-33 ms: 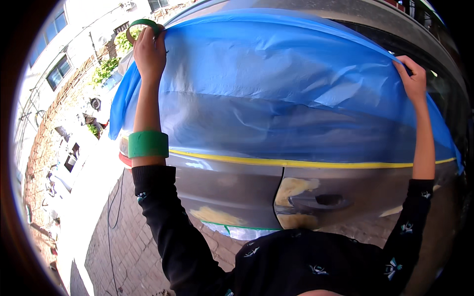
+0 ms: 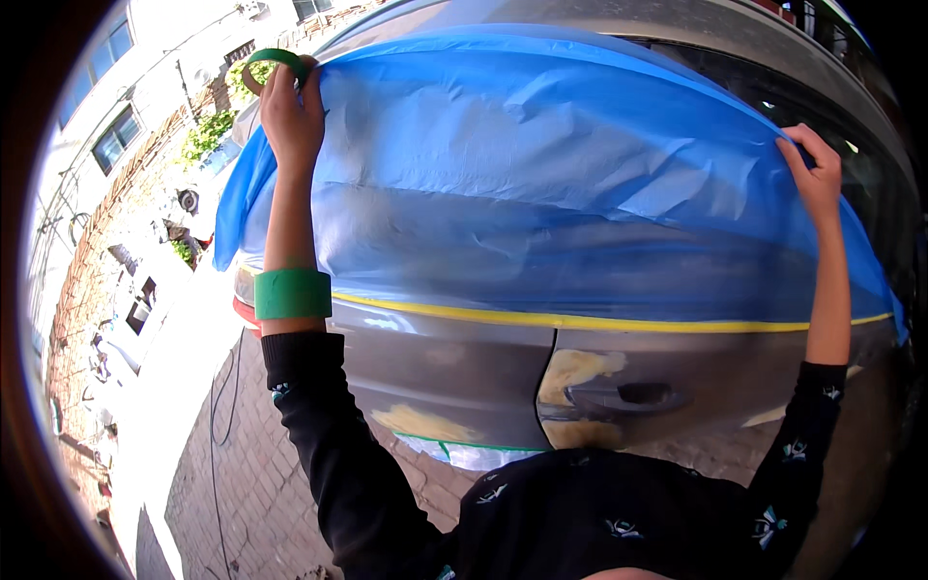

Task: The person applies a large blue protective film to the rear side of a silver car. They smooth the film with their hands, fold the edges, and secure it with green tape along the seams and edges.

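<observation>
A sheet of blue plastic masking film (image 2: 551, 164) is stretched over the upper side of a grey-brown car (image 2: 454, 362). Its top edge is pinched at the far left by my left hand (image 2: 293, 121), which also holds a narrow roll of green masking tape (image 2: 275, 55). Around my left forearm sits a wider green tape roll (image 2: 293, 294). At the far right, my right hand (image 2: 818, 174) grips the film's upper edge between thumb and fingers. A strip of yellow tape (image 2: 503, 316) runs along the film's lower edge, above the door handle (image 2: 628, 395).
Beige filler patches (image 2: 580, 372) mark the door around the handle. Clear film with a green tape edge (image 2: 474, 454) lies lower on the car. A dark cable (image 2: 213, 454) trails over the brick paving (image 2: 271, 493) at left. Behind stand plants (image 2: 205, 135) and a pale building.
Both my hands have come slightly lower and nearer, bringing the film's top edge down with them. The creases in the film have shifted a little. Both grips are kept.
</observation>
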Demonstrator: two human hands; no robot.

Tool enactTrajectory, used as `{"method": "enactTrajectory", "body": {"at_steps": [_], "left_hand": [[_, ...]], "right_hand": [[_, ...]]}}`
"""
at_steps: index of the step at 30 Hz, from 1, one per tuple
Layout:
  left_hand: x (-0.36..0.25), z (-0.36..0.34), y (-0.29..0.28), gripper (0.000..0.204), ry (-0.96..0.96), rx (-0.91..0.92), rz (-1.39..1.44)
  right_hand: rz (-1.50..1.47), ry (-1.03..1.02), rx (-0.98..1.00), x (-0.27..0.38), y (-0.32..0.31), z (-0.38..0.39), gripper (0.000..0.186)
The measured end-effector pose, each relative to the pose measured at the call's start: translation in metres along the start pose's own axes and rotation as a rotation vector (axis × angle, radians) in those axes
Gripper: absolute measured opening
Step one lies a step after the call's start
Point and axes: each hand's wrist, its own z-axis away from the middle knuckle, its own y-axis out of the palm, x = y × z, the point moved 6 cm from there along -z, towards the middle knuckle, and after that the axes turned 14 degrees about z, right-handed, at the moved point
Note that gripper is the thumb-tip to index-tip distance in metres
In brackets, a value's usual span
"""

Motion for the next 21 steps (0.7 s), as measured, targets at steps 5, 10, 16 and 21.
{"method": "enactTrajectory", "body": {"at_steps": [5,10,16,21], "left_hand": [[-0.058,0.091,-0.039,0.021,-0.009,0.085,0.063],[-0.08,0.146,-0.055,0.032,-0.108,0.463,-0.051],[-0.063,0.139,-0.05,0.054,-0.489,0.194,0.414],[-0.056,0.123,-0.033,0.036,-0.407,0.367,0.129]], "right_hand": [[0.207,-0.369,0.06,0.076,-0.011,0.079,0.021],[0.146,-0.362,0.254,0.087,0.011,0.087,0.019],[0.039,-0.123,0.19,0.086,0.037,0.054,0.04],[-0.017,0.015,0.243,0.094,0.052,0.036,0.035]]}}
